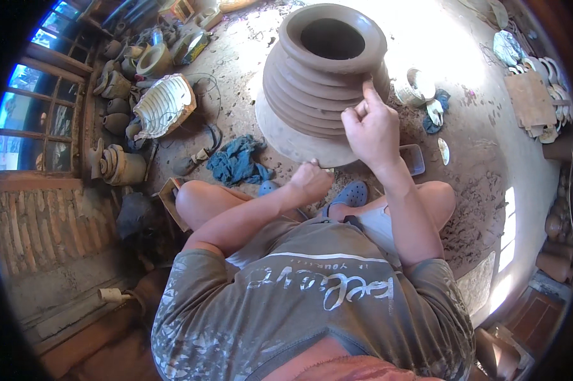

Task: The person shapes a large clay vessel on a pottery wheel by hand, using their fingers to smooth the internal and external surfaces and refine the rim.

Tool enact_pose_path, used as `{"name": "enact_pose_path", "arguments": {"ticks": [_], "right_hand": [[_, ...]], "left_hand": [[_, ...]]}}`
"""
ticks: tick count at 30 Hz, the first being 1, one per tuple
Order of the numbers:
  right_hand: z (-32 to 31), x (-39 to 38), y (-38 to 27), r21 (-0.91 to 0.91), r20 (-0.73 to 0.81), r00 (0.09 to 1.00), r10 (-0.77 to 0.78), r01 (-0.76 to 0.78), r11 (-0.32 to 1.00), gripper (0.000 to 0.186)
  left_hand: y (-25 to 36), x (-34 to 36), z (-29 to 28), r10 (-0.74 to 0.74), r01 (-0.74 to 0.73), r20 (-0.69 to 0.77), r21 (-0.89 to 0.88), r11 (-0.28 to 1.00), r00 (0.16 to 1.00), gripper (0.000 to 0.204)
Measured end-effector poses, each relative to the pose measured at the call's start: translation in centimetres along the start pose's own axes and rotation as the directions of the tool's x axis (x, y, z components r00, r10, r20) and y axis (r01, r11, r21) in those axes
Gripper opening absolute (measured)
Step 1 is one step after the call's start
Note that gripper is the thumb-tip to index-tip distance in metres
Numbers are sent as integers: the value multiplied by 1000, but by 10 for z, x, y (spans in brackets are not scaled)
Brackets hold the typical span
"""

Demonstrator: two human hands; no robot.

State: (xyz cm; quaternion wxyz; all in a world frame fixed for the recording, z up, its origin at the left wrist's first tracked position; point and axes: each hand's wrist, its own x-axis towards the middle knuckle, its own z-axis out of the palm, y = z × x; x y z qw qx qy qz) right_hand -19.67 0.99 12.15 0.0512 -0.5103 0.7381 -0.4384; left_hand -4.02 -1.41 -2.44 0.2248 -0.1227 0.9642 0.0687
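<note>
Ridged brown clay pot (321, 70), crumpled blue cloth (235, 160), blue clogs (350, 192)

Pottery workshop — clay pots (118, 95), dirt floor (477, 165)

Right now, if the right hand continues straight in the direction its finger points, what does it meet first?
The right hand points up at the ribbed clay pot; its fingers already seem to touch the pot's side below the rim, though depth is unclear.

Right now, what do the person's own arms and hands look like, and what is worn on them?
Both forearms are bare, with no gloves, watch or rings visible on the left hand or right hand. Short grey T-shirt sleeves, smeared with pale clay, end above the elbows.
</note>
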Motion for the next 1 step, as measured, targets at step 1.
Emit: {"name": "enact_pose_path", "arguments": {"ticks": [1], "right_hand": [[2, 0, -2, -20, 0, 1000, -1, 1, 1000, 61]], "left_hand": [[10, 8, 1, 17, -17, -1, 6, 1000, 1000, 24]]}}
